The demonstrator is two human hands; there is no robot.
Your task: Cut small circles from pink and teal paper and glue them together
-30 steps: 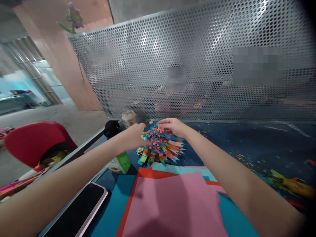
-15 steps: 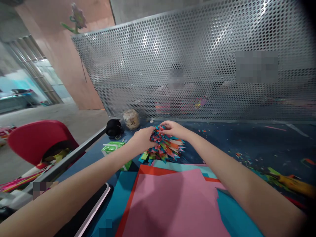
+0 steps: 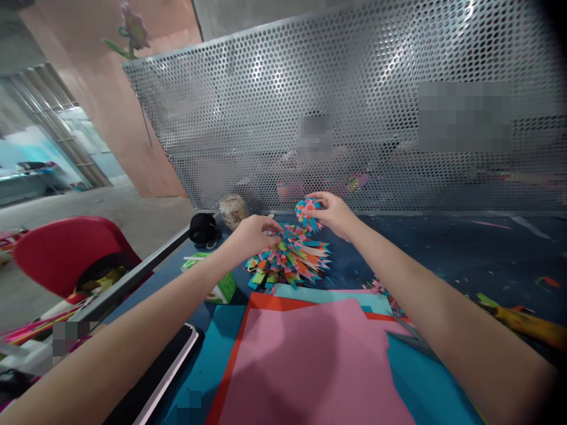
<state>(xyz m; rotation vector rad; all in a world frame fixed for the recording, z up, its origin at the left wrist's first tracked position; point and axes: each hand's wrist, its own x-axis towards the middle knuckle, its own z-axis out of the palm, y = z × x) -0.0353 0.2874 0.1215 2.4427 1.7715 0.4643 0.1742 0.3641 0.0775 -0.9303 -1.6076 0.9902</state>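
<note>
In the head view, my right hand (image 3: 335,213) grips a small bunch of pink, blue and orange strips (image 3: 307,211), raised just above the far side of a larger pile. That pile of cut coloured strips (image 3: 290,260), pointed at its right end, lies on the dark blue table; paper or foam, I cannot tell. My left hand (image 3: 256,235) rests at the pile's upper left, thumb and fingers apart and touching the strips. Nearer to me lie stacked sheets: a pink sheet (image 3: 305,354), an orange sheet (image 3: 239,348) and a blue sheet (image 3: 212,354).
A perforated metal screen (image 3: 248,118) stands behind the table, with people beyond it. To the left are a tape roll (image 3: 233,211), a black round object (image 3: 204,230), a green packet (image 3: 227,289) and a phone-like device (image 3: 177,360). Scissors (image 3: 410,336) lie partly under my right forearm.
My right hand has lifted a bunch of strips up and to the right, out of the pile. My left hand has moved slightly up and left, staying at the pile.
</note>
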